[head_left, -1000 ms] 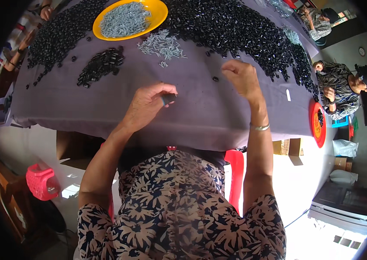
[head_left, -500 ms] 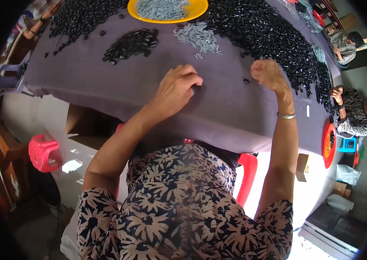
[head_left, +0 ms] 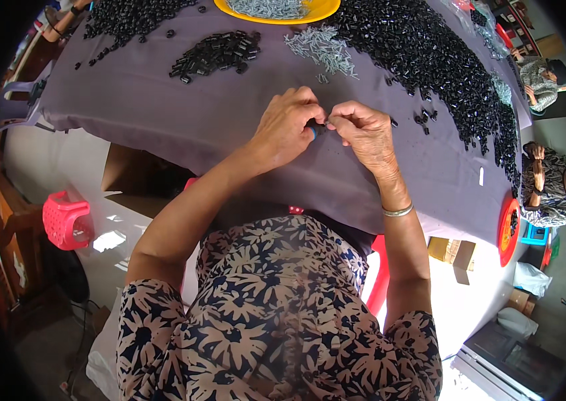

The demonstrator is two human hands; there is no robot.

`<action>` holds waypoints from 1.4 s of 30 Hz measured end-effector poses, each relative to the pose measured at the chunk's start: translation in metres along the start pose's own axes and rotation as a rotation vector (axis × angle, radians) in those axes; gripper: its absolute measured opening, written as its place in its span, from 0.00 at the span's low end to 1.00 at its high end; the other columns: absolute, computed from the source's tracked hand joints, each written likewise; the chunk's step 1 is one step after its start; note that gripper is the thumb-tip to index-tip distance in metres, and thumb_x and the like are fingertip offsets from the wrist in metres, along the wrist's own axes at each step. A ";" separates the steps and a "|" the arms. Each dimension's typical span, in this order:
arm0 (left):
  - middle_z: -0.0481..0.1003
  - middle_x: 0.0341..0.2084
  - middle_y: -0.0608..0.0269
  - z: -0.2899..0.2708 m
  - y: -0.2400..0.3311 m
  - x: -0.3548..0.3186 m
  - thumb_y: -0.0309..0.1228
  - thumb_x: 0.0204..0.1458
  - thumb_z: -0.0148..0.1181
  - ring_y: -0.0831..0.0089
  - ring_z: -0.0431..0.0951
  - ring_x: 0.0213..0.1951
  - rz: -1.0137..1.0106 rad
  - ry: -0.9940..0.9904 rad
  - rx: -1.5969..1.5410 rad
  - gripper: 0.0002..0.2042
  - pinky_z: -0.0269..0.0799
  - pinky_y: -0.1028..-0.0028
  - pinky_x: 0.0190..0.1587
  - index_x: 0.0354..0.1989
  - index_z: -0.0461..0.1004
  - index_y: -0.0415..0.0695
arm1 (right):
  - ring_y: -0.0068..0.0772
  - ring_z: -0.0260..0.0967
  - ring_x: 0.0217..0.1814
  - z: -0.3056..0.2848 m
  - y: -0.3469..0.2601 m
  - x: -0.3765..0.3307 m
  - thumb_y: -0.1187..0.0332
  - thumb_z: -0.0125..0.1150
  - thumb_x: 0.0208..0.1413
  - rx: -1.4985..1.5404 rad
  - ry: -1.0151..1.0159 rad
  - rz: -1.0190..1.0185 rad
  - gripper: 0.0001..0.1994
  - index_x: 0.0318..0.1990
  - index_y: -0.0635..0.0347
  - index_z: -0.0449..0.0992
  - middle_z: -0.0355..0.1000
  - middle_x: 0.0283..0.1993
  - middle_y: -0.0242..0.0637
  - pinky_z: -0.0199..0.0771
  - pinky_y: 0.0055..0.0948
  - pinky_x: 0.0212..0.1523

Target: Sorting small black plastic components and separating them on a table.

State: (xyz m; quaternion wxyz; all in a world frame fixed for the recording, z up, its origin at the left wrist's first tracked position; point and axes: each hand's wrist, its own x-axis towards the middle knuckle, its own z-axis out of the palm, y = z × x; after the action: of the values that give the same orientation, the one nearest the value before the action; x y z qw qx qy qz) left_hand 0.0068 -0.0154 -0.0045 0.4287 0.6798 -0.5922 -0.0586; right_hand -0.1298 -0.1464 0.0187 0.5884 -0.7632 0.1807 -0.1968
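Observation:
My left hand (head_left: 284, 128) is closed on a small black part (head_left: 319, 128), and a bit of blue shows beside its fingers. Thumb and forefinger of my right hand (head_left: 368, 137) pinch together right at that part; what they hold, if anything, is too small to make out. Both hands are just above the purple tablecloth (head_left: 229, 120). Beyond them lies a small pile of grey screw-like pins (head_left: 323, 50), with a group of short black cylindrical pieces (head_left: 216, 53) to its left. Several loose black pieces (head_left: 424, 119) lie to the right of my right hand.
A yellow bowl (head_left: 283, 21) of grey pins stands at the far side. Heaps of black pieces spread at the far left (head_left: 122, 23) and along the right (head_left: 443, 73). A red-orange plate (head_left: 507, 234) sits at the right edge. Two people (head_left: 550, 180) are on the right.
My right hand has moved left from the edge of the black heap to meet my left hand. More loose black pieces lie at the heap's edge. The view has shifted slightly.

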 end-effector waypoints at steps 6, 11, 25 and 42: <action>0.70 0.36 0.64 0.000 -0.002 0.001 0.14 0.35 0.54 0.60 0.71 0.41 -0.001 0.018 -0.013 0.15 0.66 0.63 0.45 0.32 0.74 0.44 | 0.10 0.67 0.29 0.003 0.000 -0.001 0.77 0.59 0.57 -0.059 -0.018 0.002 0.04 0.35 0.61 0.79 0.77 0.30 0.27 0.65 0.14 0.23; 0.70 0.35 0.66 0.001 -0.003 0.001 0.17 0.38 0.58 0.64 0.70 0.42 0.005 0.009 -0.046 0.11 0.64 0.64 0.44 0.30 0.76 0.45 | 0.12 0.67 0.30 0.003 0.008 0.000 0.79 0.59 0.56 -0.130 0.003 -0.116 0.04 0.35 0.62 0.79 0.76 0.31 0.27 0.67 0.15 0.27; 0.72 0.35 0.61 0.003 -0.005 0.001 0.14 0.35 0.54 0.58 0.72 0.40 0.061 0.073 -0.015 0.13 0.67 0.62 0.43 0.32 0.74 0.40 | 0.15 0.67 0.25 0.018 -0.009 -0.004 0.83 0.62 0.47 -0.512 0.146 -0.403 0.07 0.32 0.62 0.76 0.72 0.26 0.29 0.68 0.18 0.27; 0.71 0.35 0.65 0.004 -0.008 0.005 0.18 0.39 0.57 0.63 0.72 0.42 0.045 0.023 -0.006 0.10 0.65 0.63 0.43 0.31 0.77 0.42 | 0.26 0.69 0.25 0.012 -0.009 -0.002 0.83 0.62 0.48 -0.549 0.081 -0.430 0.07 0.34 0.63 0.76 0.73 0.28 0.35 0.70 0.24 0.28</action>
State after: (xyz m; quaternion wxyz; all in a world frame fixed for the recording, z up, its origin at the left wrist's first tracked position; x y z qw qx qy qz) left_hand 0.0118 -0.0220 -0.0097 0.4387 0.6655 -0.6023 -0.0430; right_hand -0.1245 -0.1334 0.0244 0.2985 -0.9051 0.0853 -0.2904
